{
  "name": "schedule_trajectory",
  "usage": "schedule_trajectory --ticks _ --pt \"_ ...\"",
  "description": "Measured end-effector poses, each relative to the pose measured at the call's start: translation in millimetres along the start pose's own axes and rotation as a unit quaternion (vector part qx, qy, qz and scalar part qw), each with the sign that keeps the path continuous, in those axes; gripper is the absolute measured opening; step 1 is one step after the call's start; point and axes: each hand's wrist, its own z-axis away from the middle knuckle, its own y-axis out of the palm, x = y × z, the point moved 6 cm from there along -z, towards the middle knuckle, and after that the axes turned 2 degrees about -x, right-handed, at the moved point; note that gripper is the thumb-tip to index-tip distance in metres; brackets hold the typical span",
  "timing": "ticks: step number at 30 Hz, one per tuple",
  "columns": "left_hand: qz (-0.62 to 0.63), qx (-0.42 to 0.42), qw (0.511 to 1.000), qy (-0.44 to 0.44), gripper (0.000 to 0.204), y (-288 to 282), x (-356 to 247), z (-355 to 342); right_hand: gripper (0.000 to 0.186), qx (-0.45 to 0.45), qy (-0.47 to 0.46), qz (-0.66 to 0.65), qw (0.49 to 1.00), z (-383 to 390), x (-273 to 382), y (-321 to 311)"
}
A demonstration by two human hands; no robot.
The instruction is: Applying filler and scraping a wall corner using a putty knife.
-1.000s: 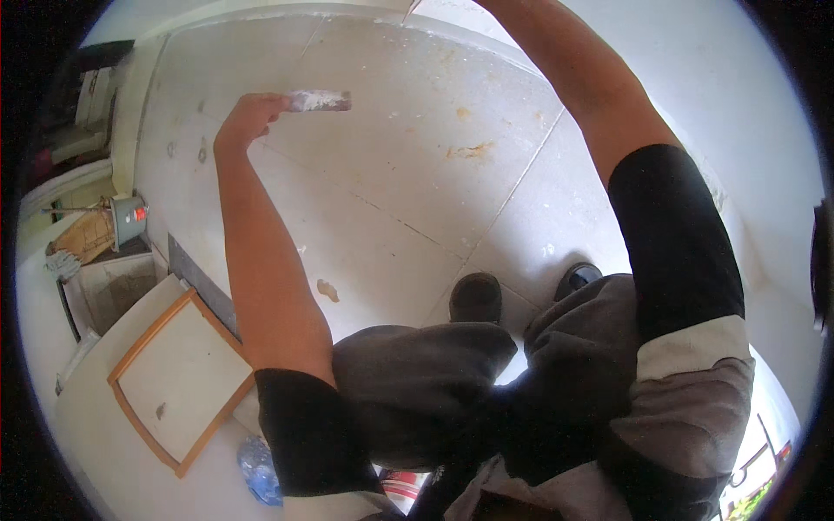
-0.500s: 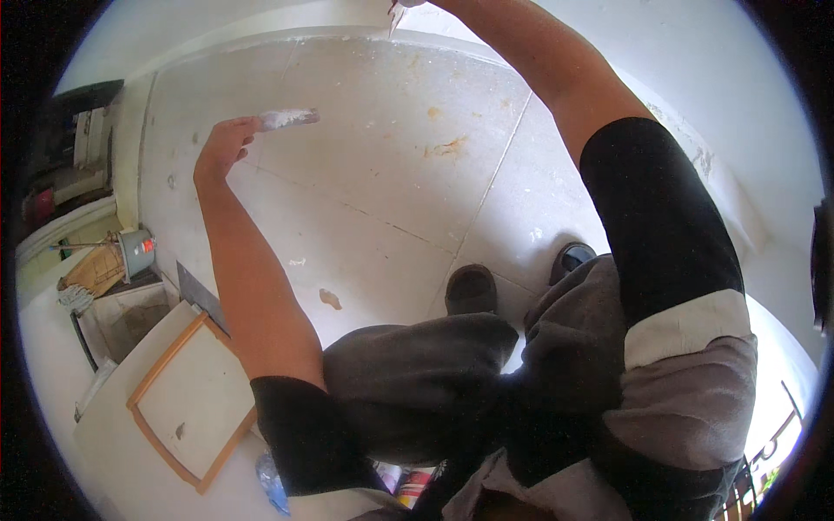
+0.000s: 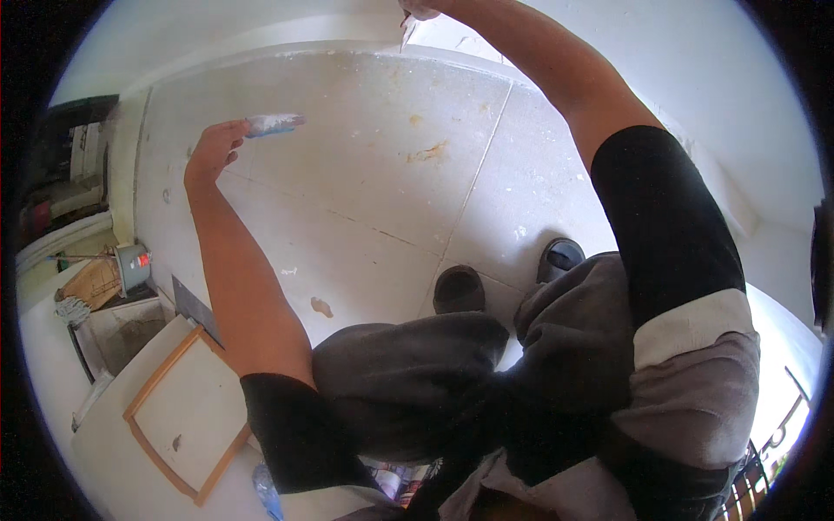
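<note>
A flat scraper (image 3: pixel 273 123), bluish and smeared with white, is in the closed fingers of my left hand (image 3: pixel 214 149), held out over the pale tiled floor (image 3: pixel 347 174) with its end pointing right. At the top edge, my right hand (image 3: pixel 420 9) is curled beside the white wall (image 3: pixel 452 39), partly cut off. A thin, pale, flake-like piece (image 3: pixel 406 31) hangs just below those fingers; what they grip is hard to make out.
At the left stand a grey bucket (image 3: pixel 134 267), a mop head (image 3: pixel 71 309) and a wood-framed white board (image 3: pixel 191 408). A dark window (image 3: pixel 61 165) is at upper left. My dark shoes (image 3: pixel 459 288) are below, and a metal railing (image 3: pixel 773 447) shows at lower right.
My left hand with the scraper has moved left and slightly down in the picture. The view has shifted, and my right hand now shows a little more at the top edge.
</note>
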Motion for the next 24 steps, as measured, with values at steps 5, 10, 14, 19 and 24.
schedule_trajectory --ticks 5,10,14,19,24 --pt "-0.024 -0.012 1.000 0.011 0.029 -6 -6 2 0.020 -0.024 -0.035 -0.027 0.999 -13 -2 8" --pt "-0.049 -0.012 0.999 -0.017 0.026 -12 7 12 0.022 -0.159 -0.039 -0.009 0.986 -31 34 -22" --pt "-0.067 -0.003 0.998 -0.022 0.024 -8 14 -6 0.019 -0.213 -0.083 -0.038 0.973 -52 42 -3" --pt "-0.053 -0.023 0.996 -0.063 0.023 -18 48 6 0.016 -0.156 -0.068 0.069 0.983 -57 73 13" --pt "-0.057 -0.001 0.996 -0.066 0.023 -14 53 -12 0.015 -0.121 -0.079 0.082 0.986 -50 58 9"
